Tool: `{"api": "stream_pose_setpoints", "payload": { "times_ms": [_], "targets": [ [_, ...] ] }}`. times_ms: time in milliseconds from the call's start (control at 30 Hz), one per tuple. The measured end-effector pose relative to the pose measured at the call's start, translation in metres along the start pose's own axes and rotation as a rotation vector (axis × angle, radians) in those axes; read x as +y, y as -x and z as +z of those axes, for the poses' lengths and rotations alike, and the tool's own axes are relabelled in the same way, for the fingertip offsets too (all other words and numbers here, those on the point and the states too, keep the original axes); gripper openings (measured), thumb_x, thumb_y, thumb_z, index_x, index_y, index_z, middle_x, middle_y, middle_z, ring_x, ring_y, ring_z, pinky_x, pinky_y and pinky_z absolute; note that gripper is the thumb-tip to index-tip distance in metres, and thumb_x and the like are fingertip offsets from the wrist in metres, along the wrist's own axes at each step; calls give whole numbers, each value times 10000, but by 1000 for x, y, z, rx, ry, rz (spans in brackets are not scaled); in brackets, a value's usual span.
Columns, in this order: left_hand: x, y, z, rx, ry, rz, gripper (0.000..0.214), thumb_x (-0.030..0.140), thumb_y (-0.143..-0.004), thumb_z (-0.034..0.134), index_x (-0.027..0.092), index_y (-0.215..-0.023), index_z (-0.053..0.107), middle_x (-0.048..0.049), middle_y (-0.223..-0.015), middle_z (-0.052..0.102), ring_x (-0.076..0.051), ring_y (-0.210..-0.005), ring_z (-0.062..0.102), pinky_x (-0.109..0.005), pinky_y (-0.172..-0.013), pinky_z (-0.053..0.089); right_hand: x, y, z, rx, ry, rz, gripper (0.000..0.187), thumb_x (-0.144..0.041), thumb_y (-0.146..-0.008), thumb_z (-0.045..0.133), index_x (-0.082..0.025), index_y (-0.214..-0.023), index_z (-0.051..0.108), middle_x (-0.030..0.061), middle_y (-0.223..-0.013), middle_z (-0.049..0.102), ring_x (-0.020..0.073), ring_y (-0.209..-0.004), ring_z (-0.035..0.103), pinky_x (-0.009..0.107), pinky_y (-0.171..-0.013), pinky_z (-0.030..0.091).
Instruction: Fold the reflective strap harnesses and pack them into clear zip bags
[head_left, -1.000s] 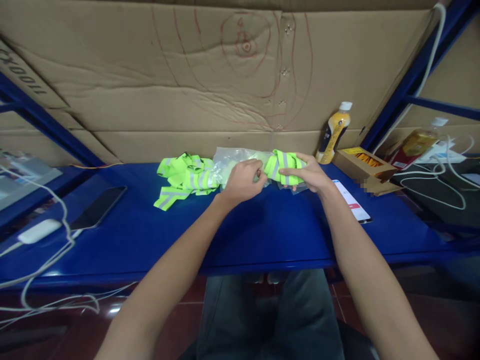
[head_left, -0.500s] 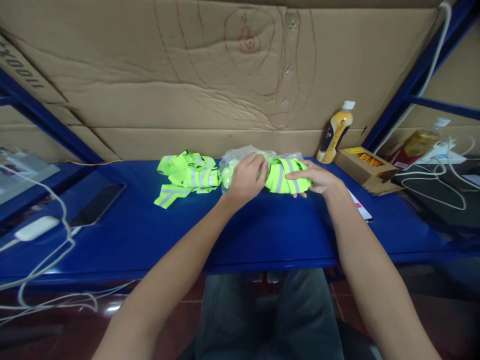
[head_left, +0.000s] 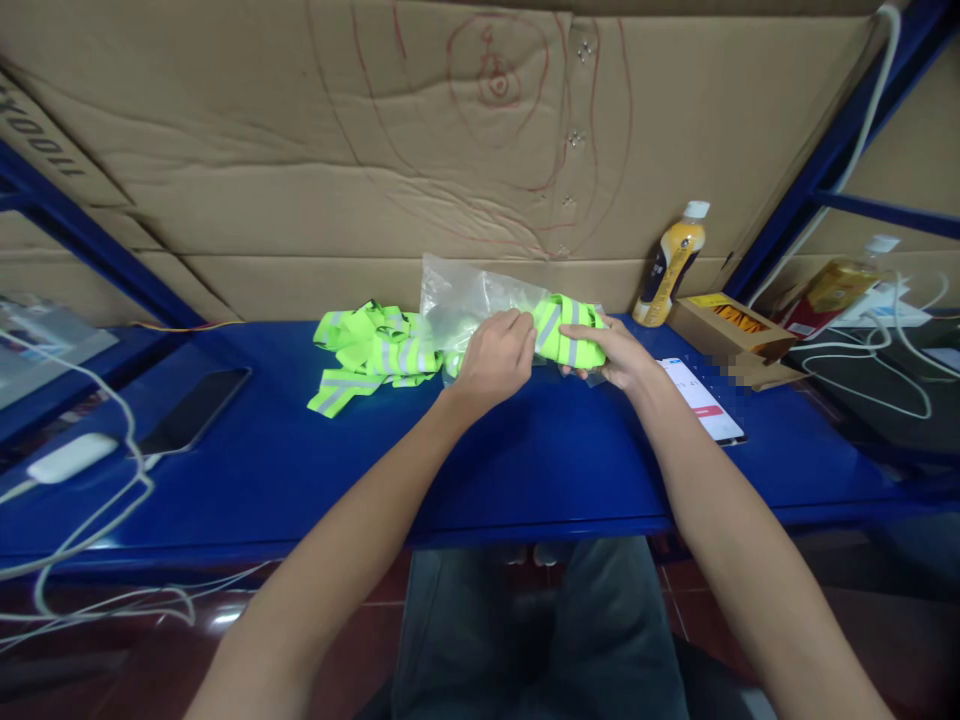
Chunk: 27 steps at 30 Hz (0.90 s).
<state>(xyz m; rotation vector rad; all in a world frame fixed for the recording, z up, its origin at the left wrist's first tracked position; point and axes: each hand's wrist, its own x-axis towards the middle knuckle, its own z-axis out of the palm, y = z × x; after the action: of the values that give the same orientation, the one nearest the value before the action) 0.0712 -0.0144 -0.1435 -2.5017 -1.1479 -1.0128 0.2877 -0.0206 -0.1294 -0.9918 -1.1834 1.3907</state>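
Note:
My right hand [head_left: 624,352] grips a folded neon-green reflective vest [head_left: 568,330] with silver stripes, thumb on top and fingers beneath. Close on its left, my left hand [head_left: 496,358] is closed in a pinch on the edge of a clear plastic bag [head_left: 469,292]. The bag stands up behind that hand, and its opening is hidden by my fingers. Left of the bag lies a loose, crumpled heap of the same neon-green striped material [head_left: 379,350], partly overlapped by the plastic. Some green shows through the bag's lower part.
On the right are a lit phone [head_left: 701,400], an open cardboard box [head_left: 739,335] and a yellow-labelled bottle [head_left: 671,265]. A dark phone [head_left: 196,408] and white cables [head_left: 135,470] lie at left. Cardboard [head_left: 285,220] walls off the back of the blue table [head_left: 555,470].
My right hand has moved a little left with the folded vest, closer to my left hand. The plastic bag now rises higher behind my left hand. More of the lit phone shows.

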Motion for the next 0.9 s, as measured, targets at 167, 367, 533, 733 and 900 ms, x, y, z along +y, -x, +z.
{"api": "stream_pose_setpoints", "payload": {
  "times_ms": [167, 367, 533, 733, 900],
  "targets": [
    [-3, -2, -5, 17, 34, -24, 142, 203, -1085, 474, 236, -954, 517, -126, -1003, 669, -315, -1002, 640, -448, -907, 506, 1, 0, -1, -6, -45, -47, 622, -313, -584, 1064, -193, -1076, 702, 71, -824, 818, 232, -513, 735, 274, -318, 508],
    [-5, -5, -8, 26, 153, -135, 242, 168, -1026, 473, 274, -851, 344, -59, -846, 604, -256, -807, 586, -406, -765, 433, -1, 3, -9, -81, -4, -49, 626, -381, -629, 1052, -183, -1100, 690, 62, -766, 793, 236, -519, 735, 270, -326, 505],
    [-6, -8, -11, 32, 234, -164, 241, 189, -1030, 481, 268, -831, 370, -29, -780, 562, -237, -763, 554, -387, -752, 416, -3, 6, -12, -149, 22, -76, 654, -472, -652, 1038, -187, -1122, 683, 56, -743, 780, 237, -529, 734, 268, -323, 502],
    [-5, -8, -16, 46, 277, -127, 224, 202, -1048, 472, 261, -840, 412, -39, -808, 591, -234, -792, 577, -381, -777, 451, 0, 4, -10, -131, 13, -51, 629, -457, -663, 1031, -182, -1114, 690, 60, -748, 781, 225, -526, 728, 259, -324, 499],
    [-5, -5, -11, 43, 218, -79, 239, 230, -1058, 482, 260, -827, 425, -67, -859, 634, -271, -917, 589, -424, -905, 498, 3, 0, -7, -25, -58, -100, 633, -472, -626, 1037, -190, -1065, 678, 43, -751, 766, 207, -528, 714, 260, -333, 502]
  ]
}}
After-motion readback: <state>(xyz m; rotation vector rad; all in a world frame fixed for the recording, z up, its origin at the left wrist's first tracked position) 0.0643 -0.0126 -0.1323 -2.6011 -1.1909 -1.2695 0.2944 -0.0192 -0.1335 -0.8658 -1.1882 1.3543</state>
